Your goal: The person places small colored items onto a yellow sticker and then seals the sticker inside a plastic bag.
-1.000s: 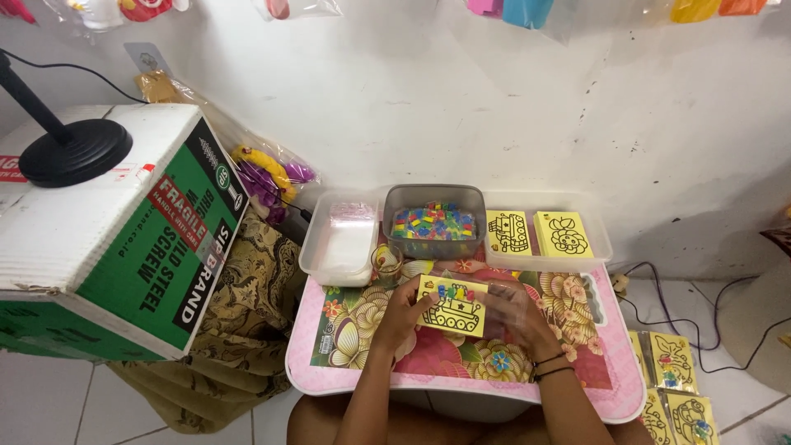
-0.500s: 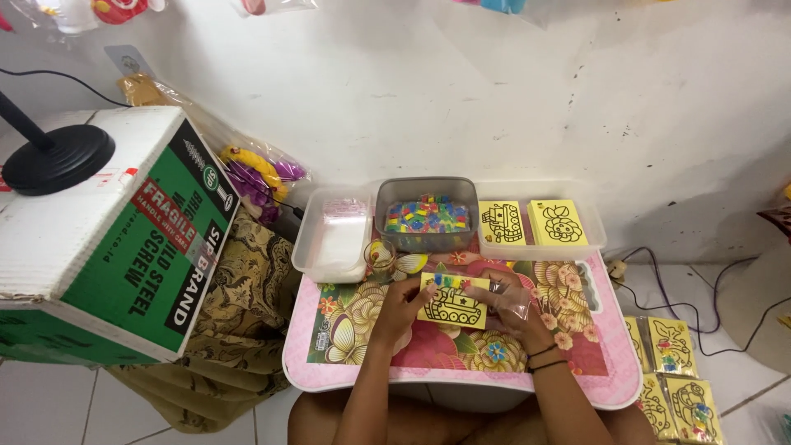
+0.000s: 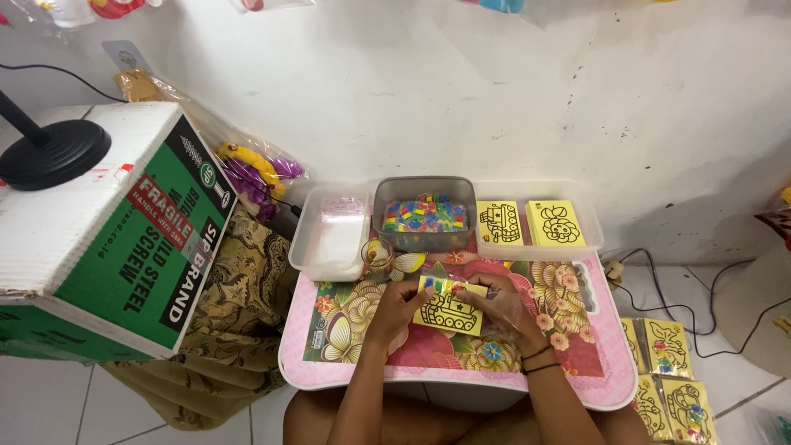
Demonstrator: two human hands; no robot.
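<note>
A yellow card point(image 3: 449, 310) with a black tank outline and small coloured pieces along its top edge is held over the pink flowered table point(image 3: 577, 363). My left hand point(image 3: 398, 302) grips its left edge. My right hand point(image 3: 497, 303) grips its right side, fingers on the top edge, with a clear plastic sleeve under it. Just beyond the card sits a grey tub point(image 3: 424, 215) full of small coloured pieces.
A clear empty container point(image 3: 329, 235) stands left of the tub, and a clear tray point(image 3: 540, 224) with two yellow outline cards stands right of it. A small glass point(image 3: 377, 255) sits near the tub. A green-and-white carton point(image 3: 107, 239) is at left. More packed cards point(image 3: 667, 379) lie on the floor at right.
Both hands have kept hold of the yellow card over the table. The camera view has tilted down slightly. The right fingers have shifted along the card's top edge.
</note>
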